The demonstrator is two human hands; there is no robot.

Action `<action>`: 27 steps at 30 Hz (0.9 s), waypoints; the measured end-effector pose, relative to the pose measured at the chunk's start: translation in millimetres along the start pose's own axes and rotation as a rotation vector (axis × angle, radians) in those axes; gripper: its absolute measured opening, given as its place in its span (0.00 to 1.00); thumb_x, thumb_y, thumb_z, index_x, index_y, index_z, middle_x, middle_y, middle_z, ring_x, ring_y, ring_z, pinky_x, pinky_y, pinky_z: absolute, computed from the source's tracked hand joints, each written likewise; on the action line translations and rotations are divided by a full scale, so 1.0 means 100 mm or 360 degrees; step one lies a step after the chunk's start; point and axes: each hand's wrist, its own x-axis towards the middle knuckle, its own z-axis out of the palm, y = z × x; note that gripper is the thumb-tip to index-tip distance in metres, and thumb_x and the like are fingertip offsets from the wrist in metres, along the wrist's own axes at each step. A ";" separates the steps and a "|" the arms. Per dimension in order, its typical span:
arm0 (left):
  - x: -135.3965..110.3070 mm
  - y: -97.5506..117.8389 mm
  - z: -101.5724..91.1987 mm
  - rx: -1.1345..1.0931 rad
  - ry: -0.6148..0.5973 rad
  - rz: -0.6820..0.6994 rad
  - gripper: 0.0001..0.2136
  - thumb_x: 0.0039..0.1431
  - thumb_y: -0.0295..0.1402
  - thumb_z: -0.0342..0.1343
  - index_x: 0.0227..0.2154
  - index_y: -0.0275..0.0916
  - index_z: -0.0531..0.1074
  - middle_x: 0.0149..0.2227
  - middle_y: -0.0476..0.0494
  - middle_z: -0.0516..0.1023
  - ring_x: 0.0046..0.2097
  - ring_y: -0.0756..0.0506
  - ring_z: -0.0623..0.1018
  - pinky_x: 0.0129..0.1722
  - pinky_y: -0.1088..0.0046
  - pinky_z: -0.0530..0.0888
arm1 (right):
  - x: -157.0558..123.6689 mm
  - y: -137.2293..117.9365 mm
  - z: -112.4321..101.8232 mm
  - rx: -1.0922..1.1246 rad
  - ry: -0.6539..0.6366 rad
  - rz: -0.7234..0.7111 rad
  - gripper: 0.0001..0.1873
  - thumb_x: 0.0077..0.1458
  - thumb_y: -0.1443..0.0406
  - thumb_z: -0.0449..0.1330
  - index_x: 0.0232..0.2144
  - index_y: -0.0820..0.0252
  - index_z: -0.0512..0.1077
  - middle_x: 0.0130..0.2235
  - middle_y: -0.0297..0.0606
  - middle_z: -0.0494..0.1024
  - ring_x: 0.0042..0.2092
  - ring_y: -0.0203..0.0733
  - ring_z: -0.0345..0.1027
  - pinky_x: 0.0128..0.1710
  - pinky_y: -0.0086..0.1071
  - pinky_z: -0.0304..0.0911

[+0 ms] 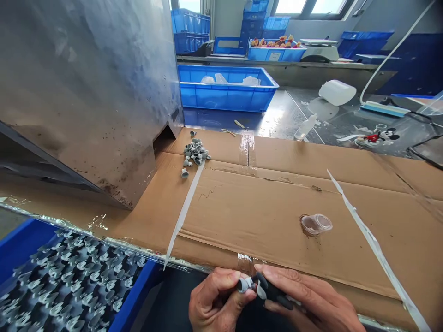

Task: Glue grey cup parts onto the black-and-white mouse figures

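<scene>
My left hand (pixel 216 299) pinches a small grey cup-shaped piece (pixel 244 284) between thumb and fingers at the table's front edge. My right hand (pixel 311 295) is closed on a small black and grey figure part (pixel 272 290), and the two pieces meet or nearly meet between my hands. Fingers cover much of both, so I cannot tell whether they are joined. Farther back on the cardboard lies a pile of similar grey cup-shaped pieces (pixel 197 152). A single loose one (pixel 184 173) sits just in front of it.
Cardboard (pixel 242 203) covers the table. A small clear cup (pixel 315 224) rests at right. The metal housing (pixel 86 92) stands at left, above a blue crate (pixel 133 290) of grey and black parts. A blue bin (pixel 221 97) and a clear bottle (pixel 306 127) stand behind.
</scene>
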 end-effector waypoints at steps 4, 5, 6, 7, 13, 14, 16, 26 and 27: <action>-0.01 -0.03 -0.02 0.0016 -0.0008 -0.0025 0.08 0.54 0.33 0.74 0.36 0.45 0.83 0.31 0.49 0.86 0.31 0.48 0.82 0.34 0.77 0.79 | 0.05 -0.02 -0.01 0.0022 0.0034 0.0005 0.17 0.65 0.69 0.64 0.55 0.55 0.77 0.47 0.40 0.86 0.43 0.43 0.84 0.47 0.26 0.77; -0.01 -0.03 -0.03 0.0023 -0.0019 -0.0029 0.08 0.54 0.34 0.74 0.36 0.45 0.83 0.31 0.49 0.86 0.31 0.48 0.82 0.34 0.77 0.79 | 0.06 -0.02 -0.02 0.0030 0.0039 0.0003 0.17 0.65 0.69 0.64 0.55 0.54 0.77 0.47 0.39 0.86 0.42 0.44 0.84 0.47 0.27 0.78; -0.01 -0.04 -0.04 0.0027 -0.0030 -0.0032 0.08 0.54 0.34 0.74 0.36 0.46 0.83 0.31 0.50 0.86 0.31 0.48 0.82 0.35 0.77 0.79 | 0.07 -0.02 -0.02 0.0031 0.0038 0.0008 0.17 0.64 0.69 0.64 0.55 0.54 0.78 0.46 0.39 0.86 0.42 0.44 0.84 0.46 0.27 0.78; -0.01 -0.04 -0.05 0.0028 -0.0041 -0.0036 0.08 0.54 0.34 0.74 0.37 0.46 0.83 0.31 0.50 0.86 0.31 0.49 0.82 0.35 0.77 0.79 | 0.07 -0.03 -0.02 0.0028 0.0031 0.0018 0.17 0.64 0.69 0.64 0.55 0.54 0.78 0.46 0.39 0.86 0.42 0.44 0.84 0.46 0.27 0.78; -0.02 -0.06 -0.07 -0.0002 -0.0051 -0.0057 0.09 0.53 0.33 0.74 0.37 0.46 0.83 0.31 0.49 0.85 0.31 0.49 0.81 0.34 0.77 0.78 | 0.07 -0.05 -0.05 -0.0018 -0.0009 0.0066 0.16 0.64 0.67 0.65 0.53 0.52 0.79 0.45 0.38 0.86 0.40 0.45 0.84 0.45 0.27 0.78; -0.01 -0.06 -0.07 -0.0007 -0.0053 -0.0060 0.09 0.53 0.33 0.74 0.37 0.46 0.83 0.31 0.49 0.85 0.31 0.49 0.81 0.34 0.78 0.78 | 0.07 -0.04 -0.05 -0.0030 -0.0009 0.0065 0.15 0.64 0.67 0.66 0.53 0.52 0.79 0.45 0.38 0.86 0.40 0.44 0.84 0.44 0.26 0.78; -0.01 -0.06 -0.07 -0.0012 -0.0059 -0.0071 0.08 0.53 0.33 0.74 0.36 0.46 0.83 0.31 0.50 0.85 0.31 0.50 0.81 0.34 0.79 0.78 | 0.06 -0.03 -0.05 -0.0054 -0.0023 0.0066 0.15 0.64 0.66 0.66 0.52 0.53 0.80 0.45 0.38 0.86 0.40 0.44 0.84 0.45 0.26 0.78; -0.02 -0.08 -0.08 -0.0010 -0.0072 -0.0049 0.08 0.53 0.33 0.74 0.36 0.46 0.83 0.31 0.49 0.85 0.31 0.49 0.81 0.34 0.77 0.78 | 0.00 -0.02 0.01 -0.0119 0.0058 0.0121 0.14 0.64 0.64 0.65 0.51 0.51 0.80 0.44 0.37 0.87 0.39 0.45 0.84 0.43 0.28 0.80; -0.01 -0.08 -0.08 -0.0008 -0.0079 -0.0045 0.08 0.53 0.33 0.74 0.36 0.46 0.83 0.31 0.49 0.85 0.31 0.49 0.82 0.34 0.77 0.78 | 0.00 -0.04 0.00 -0.0116 0.0061 0.0132 0.14 0.64 0.64 0.65 0.51 0.51 0.81 0.44 0.37 0.87 0.39 0.46 0.84 0.43 0.29 0.80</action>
